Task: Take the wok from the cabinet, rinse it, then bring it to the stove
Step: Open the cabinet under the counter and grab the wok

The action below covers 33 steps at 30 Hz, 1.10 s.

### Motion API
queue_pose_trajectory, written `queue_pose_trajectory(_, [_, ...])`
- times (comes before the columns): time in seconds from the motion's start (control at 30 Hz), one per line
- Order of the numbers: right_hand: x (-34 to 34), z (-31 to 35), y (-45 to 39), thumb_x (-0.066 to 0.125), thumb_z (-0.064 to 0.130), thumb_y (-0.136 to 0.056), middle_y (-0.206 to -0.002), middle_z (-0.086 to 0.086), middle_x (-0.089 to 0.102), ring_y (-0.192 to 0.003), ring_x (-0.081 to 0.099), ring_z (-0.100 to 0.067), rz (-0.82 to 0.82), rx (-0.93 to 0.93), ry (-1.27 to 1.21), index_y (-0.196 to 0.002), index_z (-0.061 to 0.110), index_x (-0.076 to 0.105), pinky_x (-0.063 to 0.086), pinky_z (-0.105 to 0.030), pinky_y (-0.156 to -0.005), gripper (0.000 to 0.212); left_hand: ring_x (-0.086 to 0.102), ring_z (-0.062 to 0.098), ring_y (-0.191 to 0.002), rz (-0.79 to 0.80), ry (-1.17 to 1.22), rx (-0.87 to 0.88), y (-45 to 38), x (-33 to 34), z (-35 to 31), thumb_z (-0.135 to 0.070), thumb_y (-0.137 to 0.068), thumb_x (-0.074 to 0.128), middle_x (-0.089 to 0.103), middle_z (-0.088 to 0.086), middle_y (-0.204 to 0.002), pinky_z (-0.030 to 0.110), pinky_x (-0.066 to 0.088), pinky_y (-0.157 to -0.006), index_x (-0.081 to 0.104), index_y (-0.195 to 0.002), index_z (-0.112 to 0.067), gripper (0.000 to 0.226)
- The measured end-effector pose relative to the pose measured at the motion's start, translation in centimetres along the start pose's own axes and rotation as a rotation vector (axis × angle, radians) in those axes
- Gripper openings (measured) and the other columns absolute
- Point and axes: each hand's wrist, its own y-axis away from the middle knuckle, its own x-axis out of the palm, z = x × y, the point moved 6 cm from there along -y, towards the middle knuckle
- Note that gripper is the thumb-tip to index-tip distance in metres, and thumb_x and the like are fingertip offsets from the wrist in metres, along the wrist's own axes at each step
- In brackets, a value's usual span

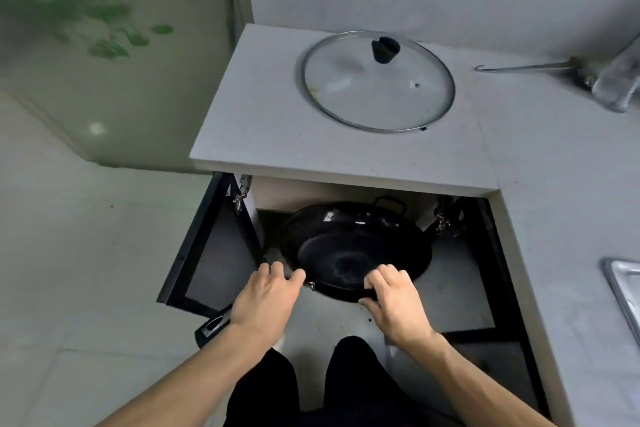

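Observation:
A black wok [353, 250] sits tilted in the open cabinet [460, 288] under the counter, half out of the opening. A small loop handle shows at its far rim. My left hand [268, 295] grips the wok's long handle, whose black end [213, 324] sticks out past my wrist at the lower left. My right hand [394, 295] curls over the wok's near rim, fingers inside and thumb under the edge. Both cabinet doors stand open.
A glass lid [346, 94] with a black knob lies on the white counter [263, 135] above the cabinet. A faucet [613, 83] and a metal rod are at the far right. The sink's steel rim [620, 284] shows at the right edge. The left door [207, 246] swings outward over the floor.

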Motion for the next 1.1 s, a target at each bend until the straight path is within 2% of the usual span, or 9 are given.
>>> queue_pose_trajectory(0.2, [-6.6,2.8,2.2,0.085,0.025,-0.067,-0.084,0.007,0.052,-0.074,0.048,-0.016,0.017,-0.031,-0.032,-0.086,0.02,0.051,0.034,-0.027,-0.067,0.039,0.046,0.023,-0.092,0.007,0.014,0.011,4.5,-6.4,-0.3,0.012,-0.071,0.059,0.045,0.007,-0.102,0.03,0.038,-0.068,0.036,-0.115,-0.021,0.06])
queue_pose_trajectory(0.4, [-12.2,5.1,4.3,0.084,0.024,-0.068,-0.081,0.011,0.047,-0.071,0.039,-0.011,0.028,-0.037,-0.078,-0.084,0.021,0.05,0.03,-0.026,-0.068,0.038,0.038,0.02,-0.086,0.014,0.043,0.006,8.6,-11.4,-1.0,0.015,-0.071,0.055,0.043,0.006,-0.099,0.029,0.04,-0.071,0.038,-0.113,-0.021,0.058])
queue_pose_trajectory(0.47, [-13.8,5.7,4.7,0.083,0.024,-0.068,-0.082,0.015,0.041,-0.072,0.035,-0.008,0.019,-0.022,-0.089,-0.083,0.022,0.049,0.028,-0.026,-0.068,0.037,0.041,0.019,-0.088,0.009,0.046,0.014,9.7,-12.5,-1.1,0.015,-0.071,0.054,0.045,0.005,-0.101,0.028,0.04,-0.073,0.038,-0.116,-0.021,0.06])
queue_pose_trajectory(0.6, [-15.6,7.3,5.8,0.081,0.025,-0.069,-0.082,0.016,0.039,-0.073,0.034,-0.008,0.027,-0.003,-0.083,-0.082,0.025,0.046,0.027,-0.025,-0.069,0.037,0.045,0.019,-0.093,-0.017,0.045,0.025,11.6,-14.4,-1.0,0.014,-0.074,0.053,0.045,0.004,-0.103,0.027,0.037,-0.07,0.037,-0.12,-0.023,0.062])
queue_pose_trajectory(0.77, [-17.5,9.7,7.1,0.08,0.025,-0.071,-0.082,0.014,0.043,-0.072,0.037,-0.009,-0.008,0.042,-0.064,-0.082,0.025,0.046,0.028,-0.025,-0.07,0.036,0.044,0.018,-0.093,-0.044,0.057,0.076,13.3,-16.1,0.3,0.014,-0.073,0.055,0.044,0.003,-0.103,0.028,0.037,-0.067,0.036,-0.117,-0.024,0.06])
queue_pose_trajectory(1.1, [-18.6,16.4,10.3,0.079,0.026,-0.074,-0.084,0.014,0.044,-0.075,0.037,-0.01,-0.1,0.281,-0.023,-0.083,0.024,0.047,0.029,-0.026,-0.072,0.033,0.045,0.023,-0.097,-0.083,0.045,0.31,14.7,-18.6,4.5,0.013,-0.073,0.055,0.045,0.004,-0.104,0.031,0.04,-0.07,0.038,-0.115,-0.024,0.059])
